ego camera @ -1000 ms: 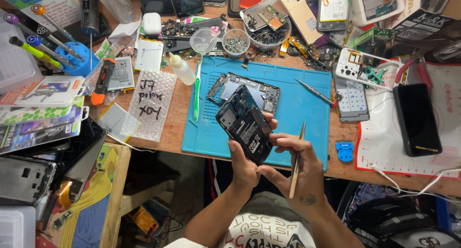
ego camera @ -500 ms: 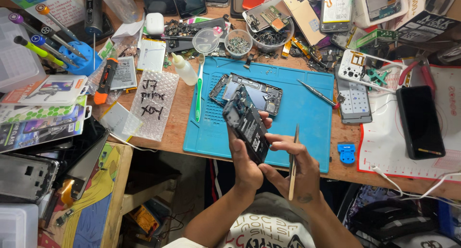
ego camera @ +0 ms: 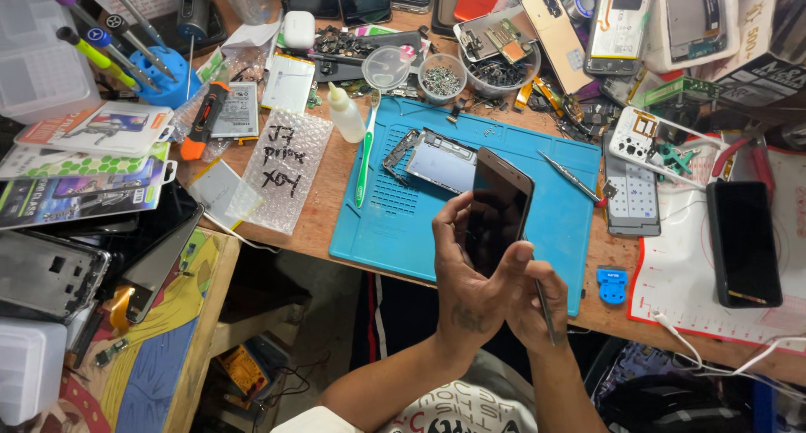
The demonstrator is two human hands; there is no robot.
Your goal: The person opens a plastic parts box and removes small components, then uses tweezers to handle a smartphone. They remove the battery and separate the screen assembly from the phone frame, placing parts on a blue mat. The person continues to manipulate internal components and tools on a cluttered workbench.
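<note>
My left hand [ego camera: 467, 292] holds a dark smartphone [ego camera: 497, 208] upright over the near edge of a blue work mat [ego camera: 395, 223], its dark glossy face turned towards me. My right hand [ego camera: 537, 305] presses against the phone's lower right edge. A thin metal tool [ego camera: 546, 312] is tucked between this hand's fingers, pointing down. A stripped phone frame [ego camera: 437, 160] lies on the mat just beyond the held phone.
A green toothbrush [ego camera: 365, 156] and a thin metal pick [ego camera: 571, 179] lie on the mat. Around it are a small bottle [ego camera: 344, 114], a bowl of screws [ego camera: 442, 79], a bubble-wrap bag [ego camera: 281, 177], a blue screwdriver stand [ego camera: 159, 76], a black phone [ego camera: 743, 242] and several phone parts.
The phone has been turned over: its open back with the circuitry faced me before, now the dark face does. My right hand has closed in on its lower edge.
</note>
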